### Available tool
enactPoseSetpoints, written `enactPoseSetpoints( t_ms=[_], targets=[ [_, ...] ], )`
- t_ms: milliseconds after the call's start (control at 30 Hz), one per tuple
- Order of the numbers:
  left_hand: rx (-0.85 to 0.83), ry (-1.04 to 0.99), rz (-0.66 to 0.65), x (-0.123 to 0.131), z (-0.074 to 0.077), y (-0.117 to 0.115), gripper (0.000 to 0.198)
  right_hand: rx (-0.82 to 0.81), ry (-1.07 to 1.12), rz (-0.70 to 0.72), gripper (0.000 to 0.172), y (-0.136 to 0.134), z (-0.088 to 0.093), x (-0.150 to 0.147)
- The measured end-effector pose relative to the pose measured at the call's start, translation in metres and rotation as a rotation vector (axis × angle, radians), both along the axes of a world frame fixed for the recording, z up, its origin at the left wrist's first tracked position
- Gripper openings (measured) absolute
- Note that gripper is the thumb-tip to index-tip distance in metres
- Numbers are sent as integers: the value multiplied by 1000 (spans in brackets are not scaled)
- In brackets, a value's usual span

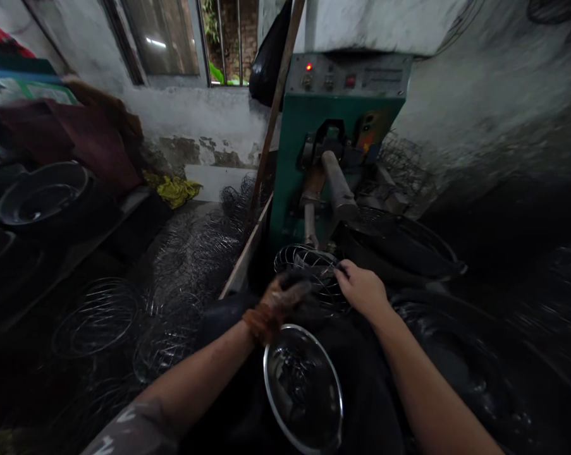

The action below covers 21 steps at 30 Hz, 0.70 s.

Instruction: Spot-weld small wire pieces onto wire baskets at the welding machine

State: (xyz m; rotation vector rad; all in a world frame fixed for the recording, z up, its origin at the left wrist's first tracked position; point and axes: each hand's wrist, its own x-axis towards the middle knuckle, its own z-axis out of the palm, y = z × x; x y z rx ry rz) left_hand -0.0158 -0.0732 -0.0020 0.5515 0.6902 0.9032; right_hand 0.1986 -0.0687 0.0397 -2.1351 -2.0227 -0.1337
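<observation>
A round wire basket [300, 253] sits in front of the green machine, close to its lower metal arm [310, 224]. My right hand [363, 291] pinches the basket's right side between thumb and fingers. On the basket's near left side is my left hand [285, 296], wearing a dark-stained glove with a brown cuff. Motion smears its fingers, so whether they hold anything is unclear. Below my hands a metal bowl [270, 385] with a shiny rim rests at my lap, small dark metal pieces [298, 373] inside it.
The green machine [282, 189] stands ahead, its red light on, with a thick metal cylinder [339, 186] jutting toward me. Tangled wire baskets [185, 253] pile up at left behind a wooden board [247, 246]. Dark basins [403, 253] stand at right. A yellow cloth [176, 189] lies by the wall.
</observation>
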Motion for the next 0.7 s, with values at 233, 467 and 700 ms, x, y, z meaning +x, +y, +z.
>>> enactPoseSetpoints(
  t_ms=[233,467,700],
  targets=[
    [984,1224,11,-40,-1,98,107,82,-29,87,19,10,-14,9],
    [1210,1436,-10,-17,-24,128,107,146,4,123,19,22,-25,23],
    [1137,1399,35,-14,-27,130,91,169,54,193,21,31,-35,32]
  ],
)
